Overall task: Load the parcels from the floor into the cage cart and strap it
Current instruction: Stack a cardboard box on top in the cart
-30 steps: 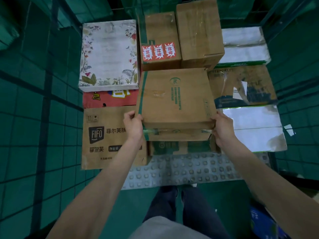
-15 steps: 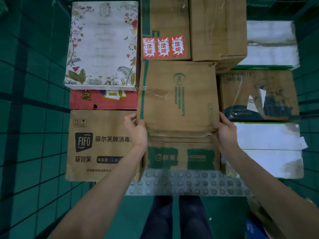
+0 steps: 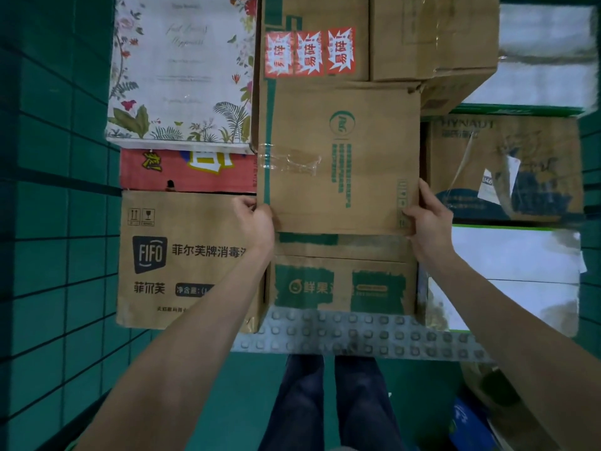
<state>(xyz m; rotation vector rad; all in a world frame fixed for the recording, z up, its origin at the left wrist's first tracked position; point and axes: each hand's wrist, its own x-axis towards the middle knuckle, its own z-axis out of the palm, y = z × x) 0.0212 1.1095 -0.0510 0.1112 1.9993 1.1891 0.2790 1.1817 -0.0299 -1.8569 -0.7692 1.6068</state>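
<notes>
A brown cardboard box with green print and a green stripe [image 3: 338, 157] lies in the middle of the cage cart, on top of a green-printed fruit box [image 3: 341, 284]. My left hand [image 3: 255, 222] grips its near left corner and my right hand [image 3: 426, 216] grips its near right corner. The box's far edge meets a box with red fragile stickers [image 3: 312, 37]. The cart's studded grey floor edge [image 3: 357, 336] shows just in front of the stack.
Around it are a FIFO box [image 3: 182, 255], a red box [image 3: 188, 170], a floral white box [image 3: 182, 70], a plain brown box [image 3: 432, 37], a HYNAUT box [image 3: 504, 167] and white boxes [image 3: 514, 275]. Green mesh cart walls [image 3: 58, 190] stand at left and right. A blue parcel [image 3: 468, 428] lies on the floor.
Both hands have pushed the green-striped box farther into the cart and down onto the stack. The view has moved closer to the boxes.
</notes>
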